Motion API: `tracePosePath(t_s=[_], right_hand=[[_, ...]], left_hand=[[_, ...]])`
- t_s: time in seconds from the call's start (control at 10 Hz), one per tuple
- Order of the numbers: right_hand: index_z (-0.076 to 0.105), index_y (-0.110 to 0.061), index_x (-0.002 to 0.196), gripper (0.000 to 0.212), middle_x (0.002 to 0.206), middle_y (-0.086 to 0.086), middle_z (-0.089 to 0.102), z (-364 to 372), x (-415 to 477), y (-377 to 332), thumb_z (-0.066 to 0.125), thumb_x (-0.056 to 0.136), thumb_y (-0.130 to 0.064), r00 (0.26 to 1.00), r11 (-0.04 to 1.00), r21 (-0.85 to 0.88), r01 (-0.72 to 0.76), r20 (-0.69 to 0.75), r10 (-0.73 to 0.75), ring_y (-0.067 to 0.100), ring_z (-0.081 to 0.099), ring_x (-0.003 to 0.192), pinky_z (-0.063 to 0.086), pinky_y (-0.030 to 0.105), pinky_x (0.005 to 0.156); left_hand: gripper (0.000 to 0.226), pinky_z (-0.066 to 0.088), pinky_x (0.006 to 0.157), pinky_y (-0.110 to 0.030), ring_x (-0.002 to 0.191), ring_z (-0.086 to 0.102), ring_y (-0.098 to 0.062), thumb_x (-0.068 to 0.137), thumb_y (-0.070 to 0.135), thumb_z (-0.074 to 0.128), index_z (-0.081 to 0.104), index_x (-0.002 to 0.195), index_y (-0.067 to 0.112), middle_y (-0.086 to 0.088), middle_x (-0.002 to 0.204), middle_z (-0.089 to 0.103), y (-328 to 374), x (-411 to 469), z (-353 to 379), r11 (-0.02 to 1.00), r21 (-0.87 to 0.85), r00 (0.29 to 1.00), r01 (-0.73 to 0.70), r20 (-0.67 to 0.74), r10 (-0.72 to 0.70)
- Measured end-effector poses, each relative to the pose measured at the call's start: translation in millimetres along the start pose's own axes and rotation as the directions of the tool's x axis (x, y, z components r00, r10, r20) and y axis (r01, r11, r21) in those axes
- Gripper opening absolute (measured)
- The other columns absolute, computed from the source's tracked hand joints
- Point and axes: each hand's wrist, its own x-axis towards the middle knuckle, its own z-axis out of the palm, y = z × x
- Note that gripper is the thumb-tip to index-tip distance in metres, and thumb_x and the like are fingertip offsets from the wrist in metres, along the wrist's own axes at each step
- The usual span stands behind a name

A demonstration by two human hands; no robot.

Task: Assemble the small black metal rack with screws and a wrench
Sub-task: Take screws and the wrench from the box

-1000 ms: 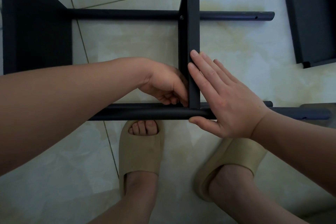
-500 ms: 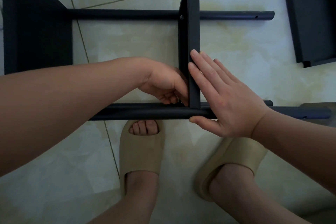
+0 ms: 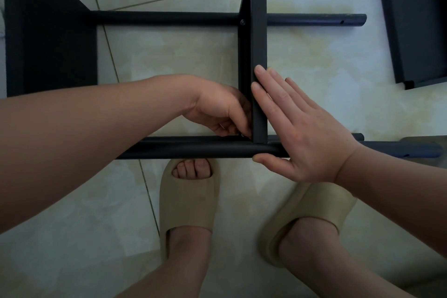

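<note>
Black steel forms the rack (image 3: pixel 48 43), lying on the tiled floor (image 3: pixel 314 68) and only partly built. Its middle panel (image 3: pixel 258 43) already carries a seated screw (image 3: pixel 242 22) at the far tube (image 3: pixel 169 18). At the near tube (image 3: pixel 193 150) the left hand (image 3: pixel 217 109) curls its fingers (image 3: pixel 232 128) and pinches what looks like a small screw (image 3: pixel 242 135) at the joint. The right hand (image 3: pixel 302 128) presses flat against the panel, fingers straight and together. A loose panel (image 3: pixel 416 31) waits at far right, a tube-end hole (image 3: pixel 341 22) is unfilled, no wrench shows, and slippers (image 3: pixel 188 201) crowd the near tube.

A single head-worn wide-angle camera looks almost straight down, close above the black rack (image 3: pixel 258 31) on the tiled floor (image 3: pixel 181 55).
</note>
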Motion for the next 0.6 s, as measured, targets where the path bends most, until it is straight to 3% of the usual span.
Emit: tracePosePath(t_s=[0.2, 0.6], right_hand=[[0.016, 0.004, 0.159, 0.096, 0.168, 0.023, 0.005, 0.0, 0.2, 0.6, 0.046, 0.096, -0.063, 1.000, 1.000, -0.006, 0.000, 0.000, 0.000, 0.036, 0.005, 0.157, 0.023, 0.057, 0.122], [0.016, 0.004, 0.159, 0.096, 0.168, 0.023, 0.006, -0.4, 0.0, -0.2, 0.046, 0.096, -0.062, 1.000, 1.000, -0.004, -0.002, 0.002, 0.002, 0.036, 0.005, 0.157, 0.023, 0.057, 0.123]], left_hand=[[0.009, 0.042, 0.067, -0.025, 0.066, 0.052, -0.012, 0.092, 0.008, 0.062, 0.069, 0.089, 0.013, 0.003, 0.075, 0.067, 0.4, 1.8, 0.5, 0.998, 0.007, 0.998, 0.055, -0.010, -0.055], [0.030, 0.040, 0.066, -0.024, 0.064, 0.051, -0.012, 0.087, -0.007, 0.060, 0.068, 0.069, 0.016, -0.002, 0.068, 0.057, -2.7, 5.6, 2.7, 0.998, -0.058, 1.000, 0.004, -0.030, -0.005]])
